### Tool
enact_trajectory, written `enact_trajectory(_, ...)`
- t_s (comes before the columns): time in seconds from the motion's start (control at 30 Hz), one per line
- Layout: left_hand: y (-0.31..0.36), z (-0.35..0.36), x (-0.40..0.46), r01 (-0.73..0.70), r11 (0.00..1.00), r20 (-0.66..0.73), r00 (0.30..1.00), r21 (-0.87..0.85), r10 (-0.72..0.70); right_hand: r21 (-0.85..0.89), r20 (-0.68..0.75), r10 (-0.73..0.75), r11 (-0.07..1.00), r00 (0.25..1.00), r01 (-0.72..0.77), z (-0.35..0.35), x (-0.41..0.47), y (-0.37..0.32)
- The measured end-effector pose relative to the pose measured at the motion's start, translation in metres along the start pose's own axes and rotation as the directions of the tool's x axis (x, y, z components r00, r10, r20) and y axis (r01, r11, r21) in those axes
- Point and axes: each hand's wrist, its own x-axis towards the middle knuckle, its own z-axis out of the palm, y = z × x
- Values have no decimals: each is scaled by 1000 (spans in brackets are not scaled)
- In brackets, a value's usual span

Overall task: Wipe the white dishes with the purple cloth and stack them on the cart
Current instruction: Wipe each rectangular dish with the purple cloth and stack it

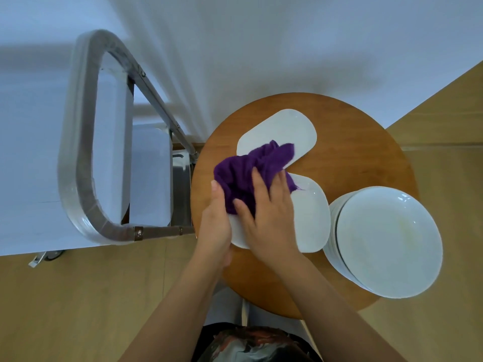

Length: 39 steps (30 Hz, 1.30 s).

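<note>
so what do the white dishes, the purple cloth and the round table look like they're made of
The white oblong dishes and the stacked round white plates look like glazed ceramic or porcelain: smooth, glossy, with bright highlights. The crumpled purple cloth looks like soft, fuzzy terry or microfibre, with a matte nap and loose folds. The round brown table looks like varnished wood, warm-toned with a slight sheen, possibly veneer.

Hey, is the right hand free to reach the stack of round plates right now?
Probably not yet. The right hand is pressing the purple cloth onto the oblong dish. The stack of round plates sits just beside it, unobstructed.
</note>
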Motion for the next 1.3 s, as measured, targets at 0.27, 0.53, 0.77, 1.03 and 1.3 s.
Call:
enact_trajectory(0.27, 15, -14, 21, -28, 1000, -185, 982, 12, 29, 123, 35, -115, 986, 993, 110, 1, -24, -6)
enact_trajectory(0.53, 37, -25, 25, 16, 995, -152, 988, 102, 0, -332, 74, -53, 940, 996, 75, -19, -38, 56)
enact_trajectory(0.77, 50, -39, 32, 94, 994, -27, 995, 50, -93, -321, -52, -355, 891, 933, 321, -30, -31, 61)
enact_trajectory(1.03, 34, -39, 34, 40, 959, -79, 997, 281, -19, 694, 379, 212, 579, 901, -428, -41, -28, 41)
enact_trajectory(1.3, -14, -32, 26, 292, 926, 392, 901, -238, -183, 721, 560, 314, 270, 767, -638, -36, -33, 47)
